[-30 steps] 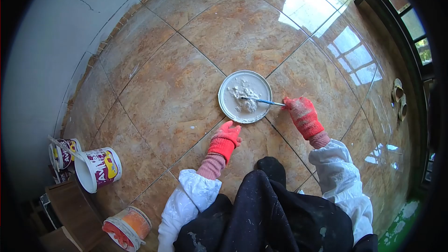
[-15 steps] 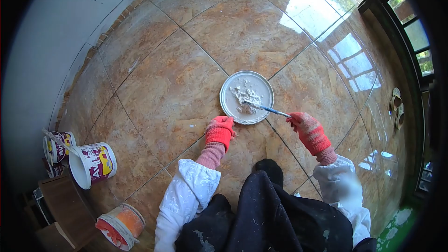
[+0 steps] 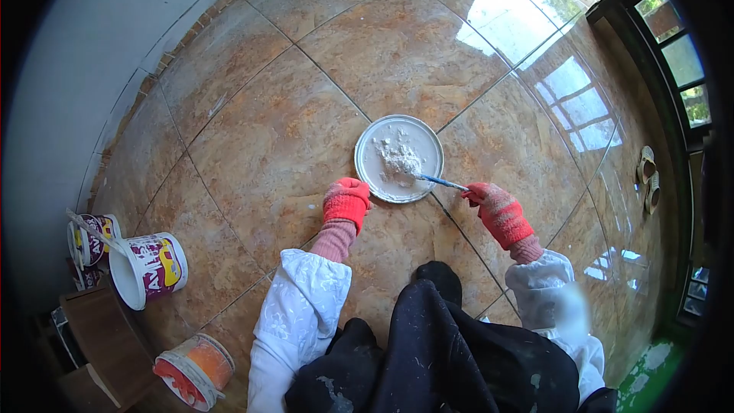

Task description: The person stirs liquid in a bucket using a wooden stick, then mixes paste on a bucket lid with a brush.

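Observation:
A round white bucket (image 3: 370, 191), seen from above, holds pale liquid with a lumpy heap of white powder (image 3: 399, 159) in its middle. In my right hand (image 3: 501, 214), gloved in red, is the end of a thin blue-handled tool (image 3: 445, 182). The tool's tip reaches into the white heap and is hidden there. My left hand (image 3: 348, 203), also in a red glove, is closed at the bucket's near left rim. Its fingertips are partly hidden against the rim.
Paint buckets (image 3: 164, 268) with purple and yellow labels stand at left, beside brown wooden furniture (image 3: 103, 333). Nearer is an orange-white bucket (image 3: 202, 367) with red cloth inside. A pale wall (image 3: 69, 69) borders the tiled floor (image 3: 260, 138). Shoes (image 3: 650, 180) lie at right.
The tool has shifted right within the bucket, and less of it shows above the powder. My left hand has moved slightly left and up along the rim. The view has shifted slightly.

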The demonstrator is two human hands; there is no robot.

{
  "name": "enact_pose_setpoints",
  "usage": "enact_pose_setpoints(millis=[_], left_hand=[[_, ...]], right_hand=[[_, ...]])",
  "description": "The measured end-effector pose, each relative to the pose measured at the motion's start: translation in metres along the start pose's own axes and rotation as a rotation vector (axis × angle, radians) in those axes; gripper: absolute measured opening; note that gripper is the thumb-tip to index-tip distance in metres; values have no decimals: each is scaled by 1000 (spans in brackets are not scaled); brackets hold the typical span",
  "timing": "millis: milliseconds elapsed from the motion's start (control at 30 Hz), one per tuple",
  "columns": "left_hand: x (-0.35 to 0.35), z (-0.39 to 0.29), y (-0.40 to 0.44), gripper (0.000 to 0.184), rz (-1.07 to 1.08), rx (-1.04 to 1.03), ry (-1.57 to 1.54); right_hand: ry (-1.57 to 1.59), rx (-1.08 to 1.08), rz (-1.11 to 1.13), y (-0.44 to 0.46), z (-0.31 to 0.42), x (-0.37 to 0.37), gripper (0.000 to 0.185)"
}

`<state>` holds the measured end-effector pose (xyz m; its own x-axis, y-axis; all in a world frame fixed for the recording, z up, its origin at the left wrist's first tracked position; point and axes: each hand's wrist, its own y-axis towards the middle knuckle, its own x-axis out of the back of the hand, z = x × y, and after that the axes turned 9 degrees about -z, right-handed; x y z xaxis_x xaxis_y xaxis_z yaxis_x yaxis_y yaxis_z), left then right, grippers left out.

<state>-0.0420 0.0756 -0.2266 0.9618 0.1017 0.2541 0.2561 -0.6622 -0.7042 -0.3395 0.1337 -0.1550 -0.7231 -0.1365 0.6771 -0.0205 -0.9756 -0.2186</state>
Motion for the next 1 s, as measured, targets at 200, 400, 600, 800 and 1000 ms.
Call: enact_pose_setpoints(millis=[200, 400, 600, 800, 1000], left_hand=[[9, -6, 22, 15, -32, -26, 33], [17, -4, 49, 14, -87, -198, 137], [24, -20, 46, 20, -182, -329, 334], [24, -16, 56, 20, -177, -327, 312], [21, -10, 59, 20, -166, -314, 250]], right_hand=[[-13, 100, -17, 16, 0, -10, 26], [60, 101, 7, 24, 9, -17, 23], [207, 9, 42, 31, 17, -19, 25], [334, -49, 78, 36, 15, -26, 31], [442, -146, 99, 24, 3, -34, 30]])
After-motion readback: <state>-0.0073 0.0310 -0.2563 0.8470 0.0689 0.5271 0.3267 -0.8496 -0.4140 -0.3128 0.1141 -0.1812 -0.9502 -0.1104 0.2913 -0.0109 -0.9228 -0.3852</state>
